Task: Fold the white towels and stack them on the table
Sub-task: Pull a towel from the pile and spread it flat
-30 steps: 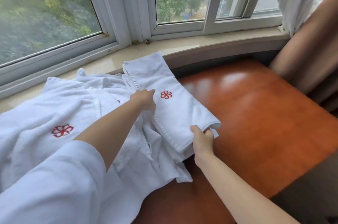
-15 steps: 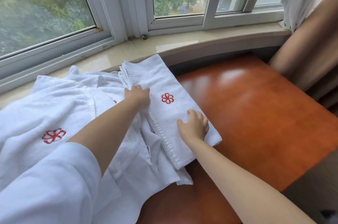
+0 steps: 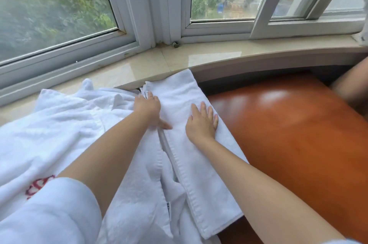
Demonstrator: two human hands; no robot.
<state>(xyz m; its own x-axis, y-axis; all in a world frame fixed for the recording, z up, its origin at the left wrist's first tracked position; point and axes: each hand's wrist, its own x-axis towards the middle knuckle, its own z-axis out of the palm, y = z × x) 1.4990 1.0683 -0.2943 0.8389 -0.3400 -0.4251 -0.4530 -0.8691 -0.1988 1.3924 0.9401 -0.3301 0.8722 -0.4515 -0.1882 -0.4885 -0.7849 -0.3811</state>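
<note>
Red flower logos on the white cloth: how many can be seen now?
1. A red flower logo shows at lower left on the white cloth pile, partly hidden by the sleeve. The folded towel shows none; others may be hidden.

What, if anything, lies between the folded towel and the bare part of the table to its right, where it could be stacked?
Nothing visible. The folded towel lies under the right hand and left hand, its right edge against the bare orange table. The unfolded towels lie on its other side.

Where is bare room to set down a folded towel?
Free: glossy orange-brown wooden table, right of the folded white towel up to the beige window sill. Crowded: left side, under the unfolded white towel pile.
</note>
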